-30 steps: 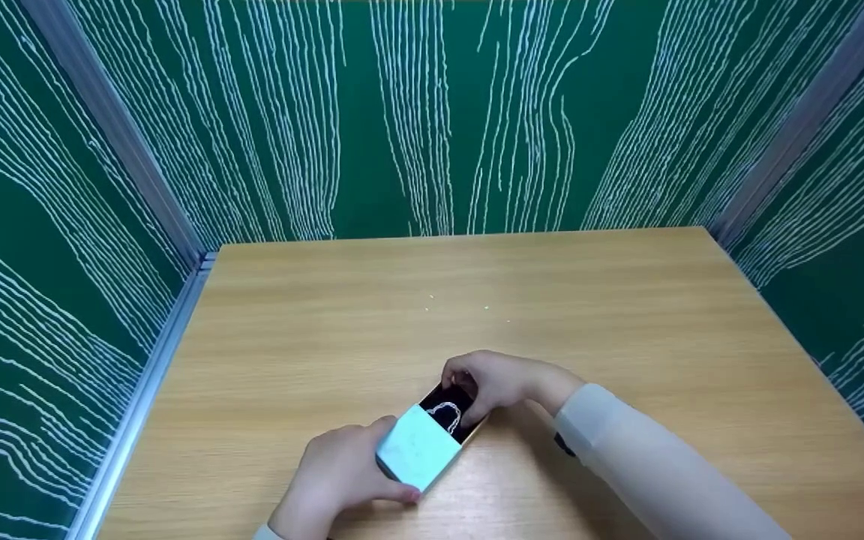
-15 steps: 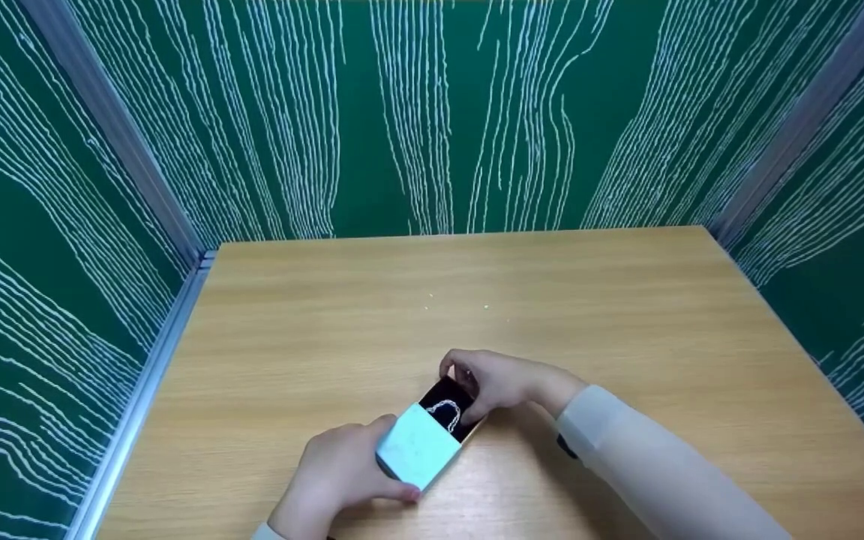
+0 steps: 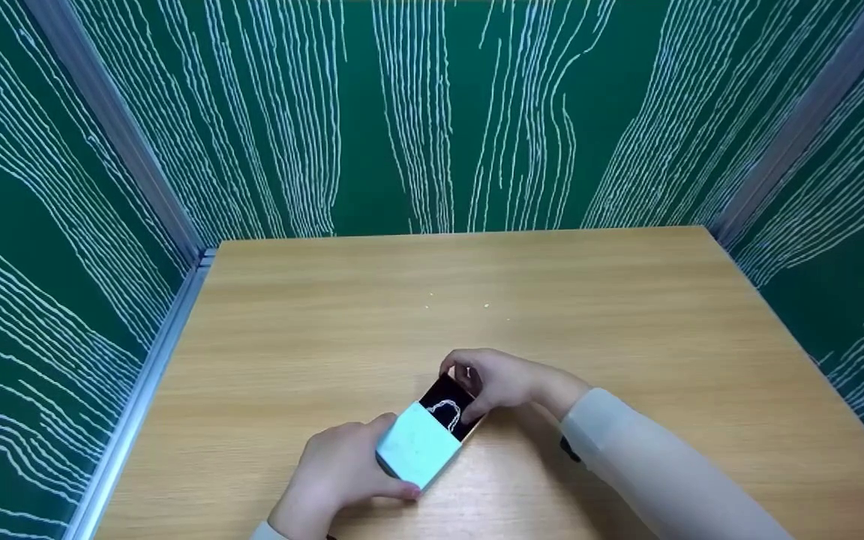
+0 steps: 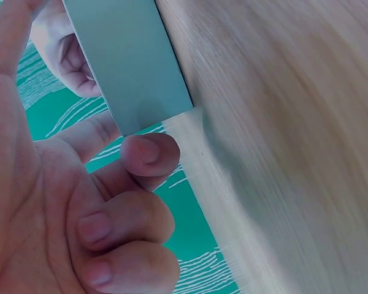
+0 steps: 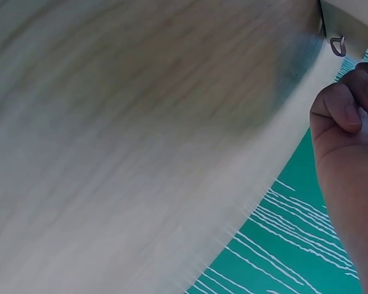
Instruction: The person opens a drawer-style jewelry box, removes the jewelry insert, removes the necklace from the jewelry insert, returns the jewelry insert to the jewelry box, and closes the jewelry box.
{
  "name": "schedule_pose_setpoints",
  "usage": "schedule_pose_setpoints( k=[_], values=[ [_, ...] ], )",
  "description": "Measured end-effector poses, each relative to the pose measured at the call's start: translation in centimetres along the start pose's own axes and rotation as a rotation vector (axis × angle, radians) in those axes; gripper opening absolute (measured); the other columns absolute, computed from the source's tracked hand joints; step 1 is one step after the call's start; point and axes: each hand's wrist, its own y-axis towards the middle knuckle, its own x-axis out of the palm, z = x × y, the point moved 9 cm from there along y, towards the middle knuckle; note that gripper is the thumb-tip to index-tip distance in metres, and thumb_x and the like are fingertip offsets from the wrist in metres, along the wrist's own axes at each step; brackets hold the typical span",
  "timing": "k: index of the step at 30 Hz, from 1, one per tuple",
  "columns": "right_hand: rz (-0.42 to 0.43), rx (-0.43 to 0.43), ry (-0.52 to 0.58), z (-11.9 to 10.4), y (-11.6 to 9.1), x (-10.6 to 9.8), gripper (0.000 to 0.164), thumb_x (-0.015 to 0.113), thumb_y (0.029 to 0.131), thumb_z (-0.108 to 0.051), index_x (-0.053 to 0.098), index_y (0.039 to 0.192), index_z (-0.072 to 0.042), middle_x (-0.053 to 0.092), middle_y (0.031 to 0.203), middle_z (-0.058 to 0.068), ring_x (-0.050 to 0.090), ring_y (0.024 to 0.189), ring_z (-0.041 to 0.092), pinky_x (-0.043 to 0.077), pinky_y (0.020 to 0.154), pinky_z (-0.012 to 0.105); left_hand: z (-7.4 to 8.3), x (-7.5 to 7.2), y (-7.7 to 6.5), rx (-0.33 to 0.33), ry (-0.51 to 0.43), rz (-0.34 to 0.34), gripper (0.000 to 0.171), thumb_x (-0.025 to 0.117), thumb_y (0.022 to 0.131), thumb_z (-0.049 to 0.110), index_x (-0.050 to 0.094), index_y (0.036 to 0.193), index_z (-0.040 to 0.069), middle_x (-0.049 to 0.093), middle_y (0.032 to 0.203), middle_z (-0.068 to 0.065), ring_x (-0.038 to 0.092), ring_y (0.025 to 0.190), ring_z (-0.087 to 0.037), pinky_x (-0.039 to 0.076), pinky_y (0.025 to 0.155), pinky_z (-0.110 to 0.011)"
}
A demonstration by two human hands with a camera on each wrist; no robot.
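Observation:
A pale turquoise jewellery box [image 3: 417,446] lies at a slant near the front of the table in the head view. Its inner drawer [image 3: 442,388], lined in black, sticks partly out of the sleeve at the upper right. On the black lining shows a silvery twisted chain [image 3: 456,409], partly covered by the sleeve. My left hand [image 3: 346,461] grips the sleeve's lower end between thumb and fingers. The drawer's outer end is held by my right hand [image 3: 503,379], thumb on the near side. In the right wrist view a small ribbon loop [image 5: 338,46] hangs from the box.
The wooden table [image 3: 289,315] has a few tiny pale specks [image 3: 486,306] beyond the hands. Green walls [image 3: 357,112] with white wavy lines rise at the back and both sides. A metal rail [image 3: 139,397] runs along the left edge.
My right hand has shifted very slightly away from the left, and a little more of the drawer's black lining shows. The left hand and the sleeve stay in place.

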Motion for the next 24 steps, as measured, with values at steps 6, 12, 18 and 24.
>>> schedule_pose_setpoints(
  k=[6,12,18,24],
  values=[
    [0.009,-0.009,0.067,0.2,-0.2,0.0,0.063,0.098,0.083,-0.01,0.069,0.14,-0.011,0.067,0.106,0.005,0.059,0.09,0.016,0.052,0.083,0.025,-0.1,0.2,0.1,-0.007,0.002,-0.009,0.105,0.098,0.066,0.074,0.067,0.152,0.023,0.078,0.104,-0.001,0.067,0.088,-0.019,0.053,0.075,-0.045],
    [0.052,0.058,0.122,1.1,-0.1,-0.1,0.043,0.08,0.103,-0.017,0.074,0.145,-0.009,0.076,0.116,0.009,0.062,0.095,0.012,0.053,0.091,0.028,-0.3,0.3,0.0,-0.025,-0.004,-0.026,0.111,0.098,0.067,0.075,0.064,0.158,0.021,0.081,0.114,-0.005,0.069,0.094,-0.021,0.056,0.081,-0.049],
    [0.136,0.137,0.129,2.1,0.3,-0.5,0.031,0.071,0.111,-0.024,0.082,0.133,-0.005,0.085,0.126,0.011,0.073,0.111,0.01,0.057,0.109,0.035,-0.4,0.3,0.0,-0.028,-0.006,-0.025,0.11,0.098,0.067,0.075,0.064,0.157,0.022,0.08,0.112,-0.003,0.068,0.093,-0.019,0.055,0.081,-0.048],
    [0.1,0.137,0.234,2.6,0.2,-0.5,0.034,0.076,0.106,-0.018,0.079,0.135,0.001,0.079,0.099,-0.002,0.064,0.089,0.006,0.054,0.086,0.021,-0.1,0.1,0.0,-0.001,-0.013,-0.001,0.095,0.098,0.066,0.073,0.068,0.143,0.025,0.074,0.095,0.004,0.063,0.082,-0.014,0.05,0.07,-0.042]
  ],
)
